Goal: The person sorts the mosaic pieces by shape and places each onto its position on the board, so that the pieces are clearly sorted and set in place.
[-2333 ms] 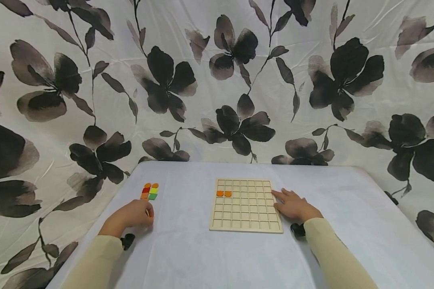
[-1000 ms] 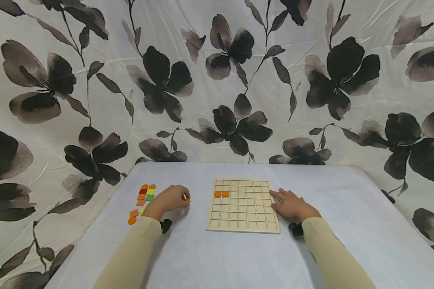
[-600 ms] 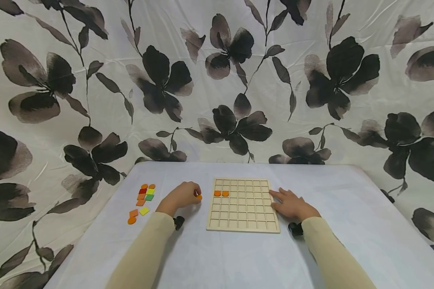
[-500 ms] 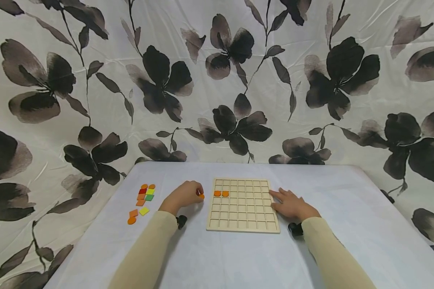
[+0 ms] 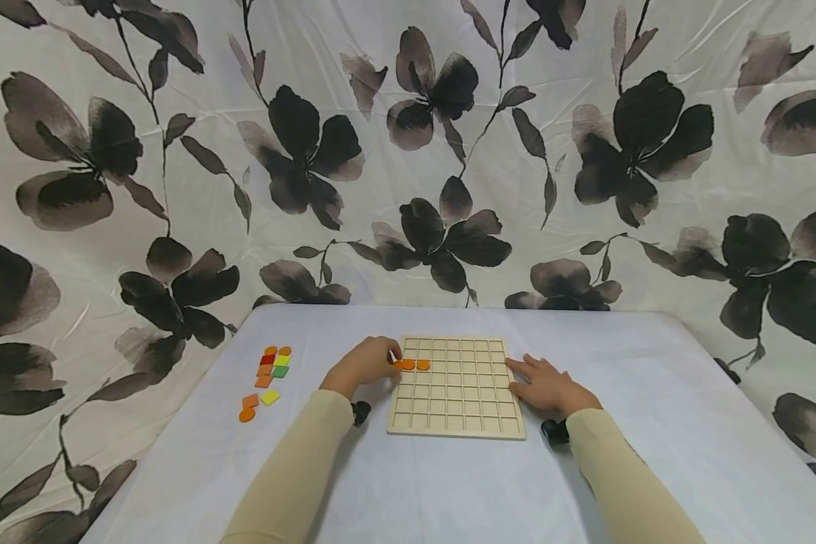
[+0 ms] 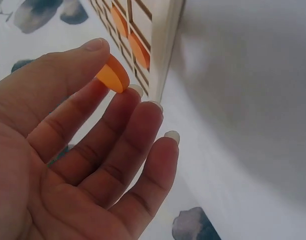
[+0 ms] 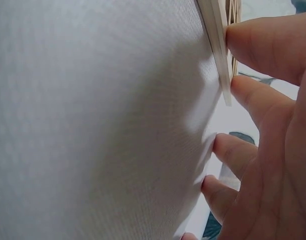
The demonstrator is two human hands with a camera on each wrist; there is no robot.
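Note:
Between thumb and fingers my left hand (image 5: pixel 365 365) pinches an orange disc (image 6: pixel 113 75), held by the left edge of a wooden grid board (image 5: pixel 457 408). Two orange discs lie side by side on the board, the left disc (image 5: pixel 409 365) and the right disc (image 5: pixel 424 365), in a row near the far side. In the left wrist view the held disc is tilted and apart from those two. My right hand (image 5: pixel 551 384) rests at the board's right edge. In the right wrist view its thumb and a finger touch the board's side, and other fingertips meet the white cloth.
On the table's left lie loose pieces: a red square (image 5: pixel 267 360), a green square (image 5: pixel 280 372), a yellow square (image 5: pixel 270 397), an orange disc (image 5: pixel 247 415) and several more. White cloth (image 5: pixel 449 483) covers the table. A floral curtain (image 5: pixel 381 174) hangs behind.
From the pieces at the left, my left hand has carried an orange disc rightward to the board's left edge. My right hand has stayed at the board's right edge.

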